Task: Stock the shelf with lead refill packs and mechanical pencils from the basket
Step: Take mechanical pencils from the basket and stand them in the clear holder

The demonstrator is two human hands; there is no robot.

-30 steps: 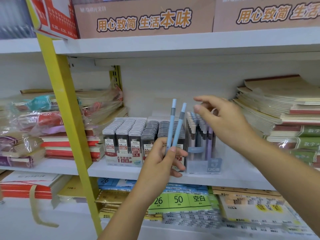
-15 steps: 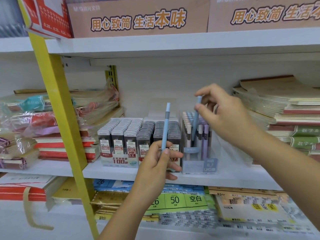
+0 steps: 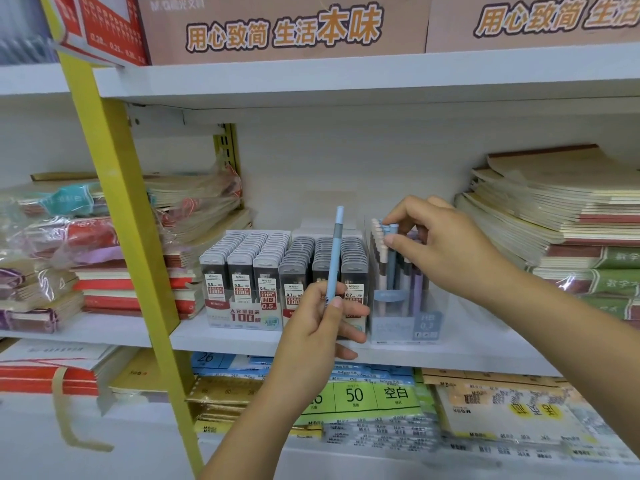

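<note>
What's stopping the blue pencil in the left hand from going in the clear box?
The right hand sits over the clear pencil box, pinching a second pencil into it. Nothing else blocks the blue pencil.

- The cardboard box (image 3: 284, 29) on the shelf above me reads "用心致简 生活本味", with a faint "晨光文具" brand line over it.
- The second box (image 3: 533, 19) to its right starts with the same line, cut off after "生活".
- My lead refill packs (image 3: 266, 292) say "0.5" on the left rows and "0.7" on the right rows; one reads "HB 0.5".
- Their tray front (image 3: 242, 318) reads "大容量铅芯 100根".
- The pencil box label (image 3: 427, 322) says "HB 0.7".
- Below, a green label (image 3: 374, 396) shows "50" and "空白"; a blue pack (image 3: 207, 357) shows "26".
</note>
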